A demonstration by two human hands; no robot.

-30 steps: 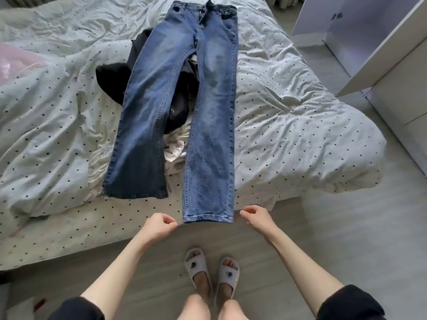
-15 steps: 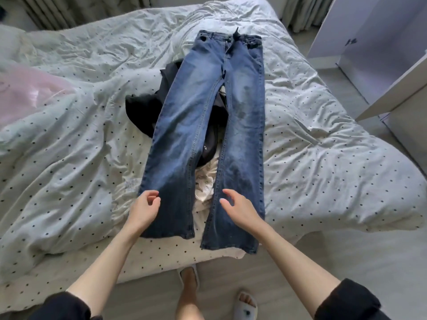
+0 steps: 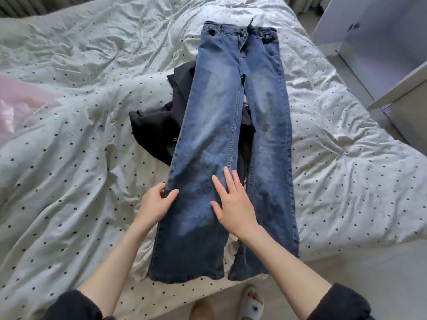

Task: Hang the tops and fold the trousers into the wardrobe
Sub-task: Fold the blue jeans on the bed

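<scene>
Blue jeans [image 3: 221,144] spread flat, front side up, along the middle of a bed [image 3: 346,176]; waistband at the far end, both hems at the near edge of the mattress. 2 legs slightly apart, with a narrow gap between them from the crotch down.

Left hand [image 3: 155,204] at the outer seam of the left-lying leg, about knee height: thumb on top of the denim, remaining fingers [image 3: 161,189] curled at the seam edge, pinching the fabric. Right hand [image 3: 233,202] flat on the same leg near its inner seam, fingers [image 3: 227,179] straight and spread, palm down, pressing the cloth and holding nothing.

Black garment [image 3: 152,132] crumpled beneath the jeans, showing to the left of the thigh and again in the gap between the legs. Pale cloth [image 3: 233,241] visible in the gap near the hems, partly hidden by the right forearm; kind of garment not discernible.

Bed covered by a rumpled pale quilt with small dark dots. Pink fabric [image 3: 20,105] at the left edge of the view, on the quilt. White wardrobe [image 3: 381,49] at the upper right, beside the bed, door open. Dark sleeves [image 3: 342,303] pushed up on both forearms. 1 foot in a pale slipper [image 3: 250,304] on the floor below the mattress edge, a second foot beside it only partly seen.
</scene>
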